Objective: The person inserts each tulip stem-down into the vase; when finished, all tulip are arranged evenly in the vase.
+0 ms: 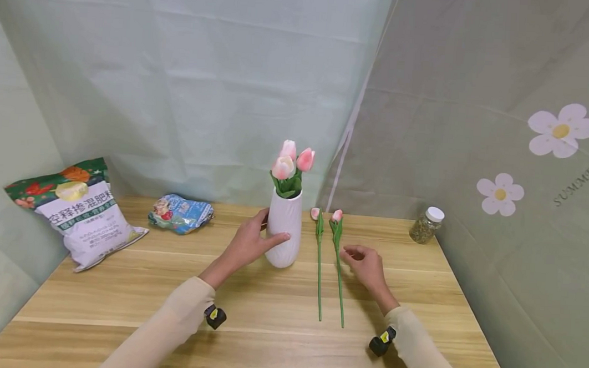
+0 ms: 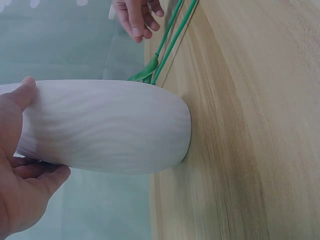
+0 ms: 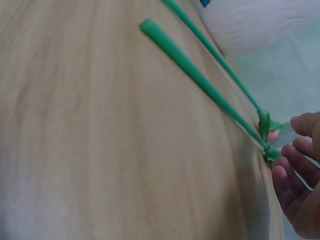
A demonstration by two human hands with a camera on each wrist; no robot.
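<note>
A white ribbed vase [image 1: 284, 230] stands upright on the wooden table, holding three pink-and-white artificial tulips [image 1: 284, 167]. My left hand [image 1: 252, 240] grips the vase from its left side, thumb across the front and fingers behind; the left wrist view shows this grip [image 2: 25, 175] up close. To the right of the vase lie two more tulips, side by side with blooms toward the wall: a nearer-to-vase tulip [image 1: 319, 252] and a right-hand tulip [image 1: 339, 258]. Beside the latter's stem hovers my right hand [image 1: 366, 265], fingers loosely bent, thumb apart from them, nothing held [image 3: 305, 175].
At the left of the table stands a printed fertilizer bag [image 1: 90, 218], with a crumpled blue packet [image 1: 180, 214] near the back edge. A white-lidded jar [image 1: 426, 225] is at the back right. Fabric sheets [image 1: 259, 93] hang behind the table and along its sides.
</note>
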